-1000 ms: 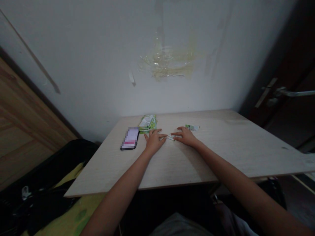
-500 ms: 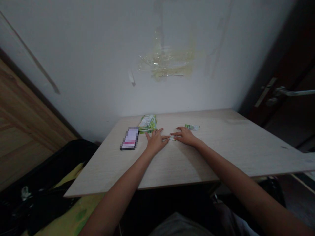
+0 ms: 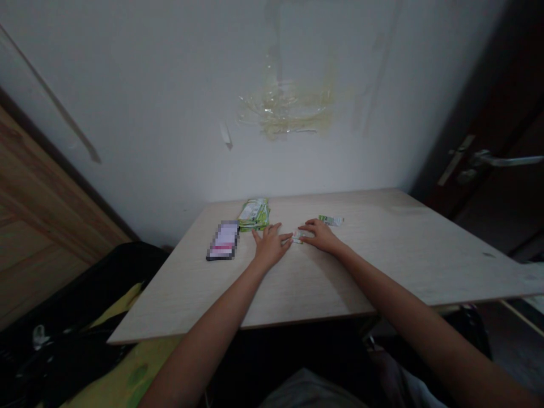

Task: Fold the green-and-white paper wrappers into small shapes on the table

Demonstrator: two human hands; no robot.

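Basically, a pale wood-grain table fills the middle of the frame, its far edge against a grey-white wall. Yellowed, shiny tape clings to the wall at upper centre, with a small pale scrap at its lower left. A dark door stands at right with a metal handle; wood boards slant down the left edge. Black fabric and a yellow cloth with a green patch lie at lower left.

Just right of the frame's centre line, below mid-height, a small packet lies on the table between the fingertips of the left hand and right hand. The outer fingers are spread; whether thumb and forefinger pinch the packet on either side, I cannot tell.

Left of centre, a green-and-white stack sits near a phone, whose screen is pixelated, with a pink band. Another green-and-white sachet lies just beyond the right hand. Print shows on stack and sachet, too small to read.
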